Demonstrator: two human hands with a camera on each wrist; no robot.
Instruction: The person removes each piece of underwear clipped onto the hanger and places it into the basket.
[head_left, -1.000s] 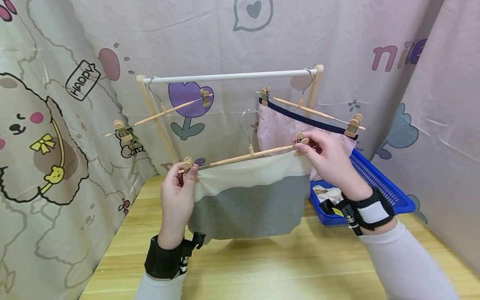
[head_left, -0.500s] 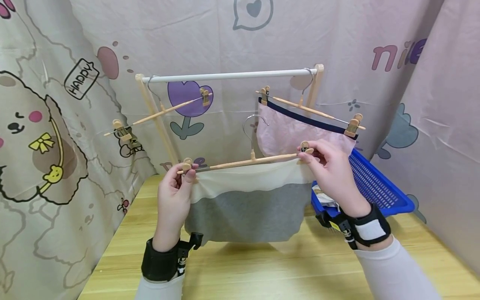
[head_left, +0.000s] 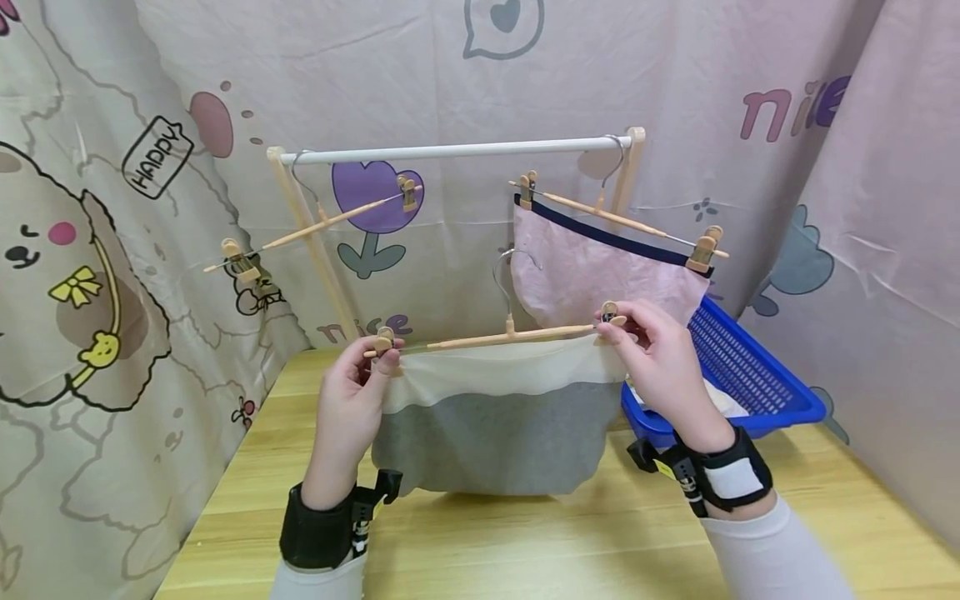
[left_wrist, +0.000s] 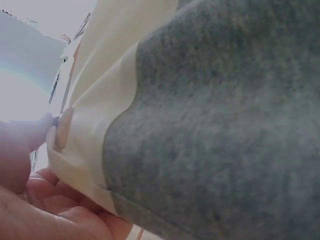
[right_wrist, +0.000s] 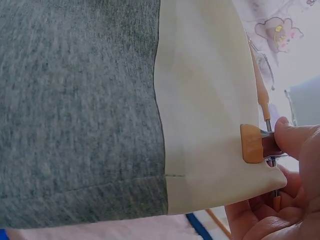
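Hanger: wooden clip hanger (head_left: 510, 337) with grey, cream-banded garment (head_left: 491, 421) has dropped lower, levelled.
Left hand (head_left: 352, 408): pinching left clip (head_left: 384, 340).
Right hand (head_left: 660, 367): pinching right clip (head_left: 611, 315).

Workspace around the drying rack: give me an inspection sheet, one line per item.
Surface: wooden table, bare wood in front of the hands.
Job's things: clip hanger held level in the air, off the rail; grey garment with cream waistband clipped at both ends.
Clutter: blue basket at the right, something pale inside.
Grippers: left hand pinches the left clip; right hand pinches the right clip.
Cables: nothing seen; black wrist straps only.
Surroundings: drying rack with an empty hanger on the left and a pink garment on a second hanger on the right; cartoon-print curtains around.
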